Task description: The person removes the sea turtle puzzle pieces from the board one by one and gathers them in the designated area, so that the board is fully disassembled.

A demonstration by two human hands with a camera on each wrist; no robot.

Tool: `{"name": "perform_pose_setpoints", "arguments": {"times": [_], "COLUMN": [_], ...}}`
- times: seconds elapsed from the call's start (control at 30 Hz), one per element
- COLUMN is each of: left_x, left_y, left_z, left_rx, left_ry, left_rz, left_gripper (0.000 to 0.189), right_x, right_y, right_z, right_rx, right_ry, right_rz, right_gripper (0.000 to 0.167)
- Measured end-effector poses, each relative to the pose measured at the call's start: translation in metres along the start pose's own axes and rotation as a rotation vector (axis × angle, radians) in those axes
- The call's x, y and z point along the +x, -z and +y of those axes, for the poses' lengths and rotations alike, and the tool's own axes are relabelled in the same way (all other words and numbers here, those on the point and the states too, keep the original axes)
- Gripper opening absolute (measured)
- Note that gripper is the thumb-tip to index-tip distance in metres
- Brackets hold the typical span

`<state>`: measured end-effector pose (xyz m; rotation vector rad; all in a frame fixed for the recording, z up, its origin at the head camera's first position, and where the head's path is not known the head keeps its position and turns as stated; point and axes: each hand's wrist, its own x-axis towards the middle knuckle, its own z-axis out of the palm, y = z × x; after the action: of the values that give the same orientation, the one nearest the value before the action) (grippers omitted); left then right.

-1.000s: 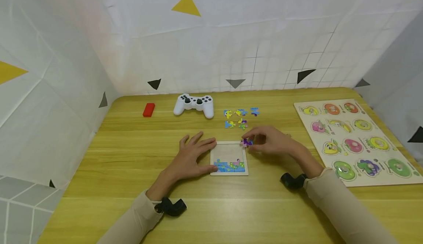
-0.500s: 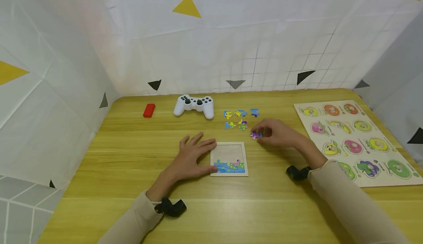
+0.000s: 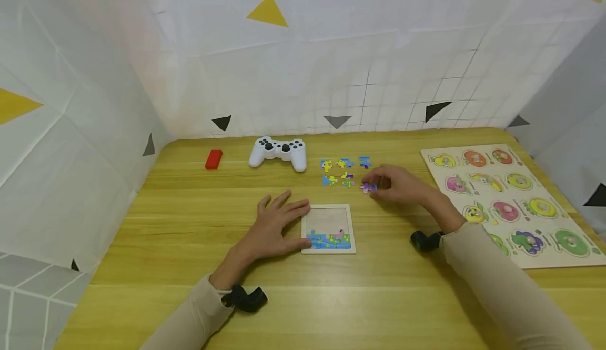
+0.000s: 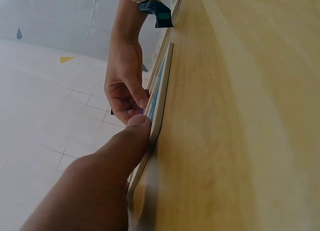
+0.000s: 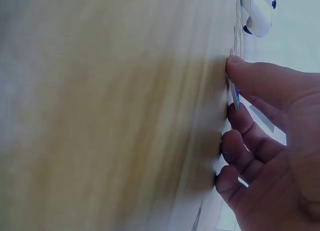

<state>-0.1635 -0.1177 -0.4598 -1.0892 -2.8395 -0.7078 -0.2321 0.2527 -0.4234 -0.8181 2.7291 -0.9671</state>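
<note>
looks like semi-gloss wood across the tabletop (image 3: 341, 297), matt wood on the puzzle frame (image 3: 329, 251); smooth plastic on the gamepad (image 3: 278, 151); matt cloth on the sleeves (image 3: 511, 292)

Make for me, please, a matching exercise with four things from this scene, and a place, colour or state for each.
1. puzzle frame
2. game controller
3. mostly purple puzzle piece
4. fruit board

A. pinched by the right grip
B. on the right side of the table
C. touched by the left grip
D. white and black

Pairs: 1-C, 2-D, 3-A, 4-B
</note>
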Motion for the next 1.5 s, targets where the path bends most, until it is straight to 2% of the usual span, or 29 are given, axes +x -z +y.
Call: {"name": "perform_pose_setpoints", "arguments": {"times": [0.13, 0.4, 0.7, 1.0, 1.5], "left_x": [0.0, 0.0, 0.0, 0.0, 0.0], "left_y": [0.0, 0.0, -0.001, -0.001, -0.002], "left_z": [0.0, 0.0, -0.001, -0.001, -0.003], "left_rx": [-0.006, -0.014, 0.001, 0.005, 0.002], "left_ry": [0.002, 0.011, 0.006, 0.003, 0.01], "left_rz": [-0.002, -0.011, -0.001, 0.001, -0.006], "left_gripper": [0.081, 0.081, 0.081, 0.081, 0.081], "right_x": [0.004, 0.008, 0.013, 0.015, 0.016], "right_y": [0.0, 0.003, 0.002, 0.005, 0.004], "right_z": [0.004, 0.007, 0.009, 0.01, 0.013], "right_rx": [-0.001, 0.003, -0.003, -0.008, -0.016], "right_ry": [0.018, -0.026, -0.013, -0.038, -0.031], "right_rz": [0.013, 0.011, 0.045, 0.031, 0.045], "right_gripper": [0.031, 0.035, 0.034, 0.034, 0.033]}}
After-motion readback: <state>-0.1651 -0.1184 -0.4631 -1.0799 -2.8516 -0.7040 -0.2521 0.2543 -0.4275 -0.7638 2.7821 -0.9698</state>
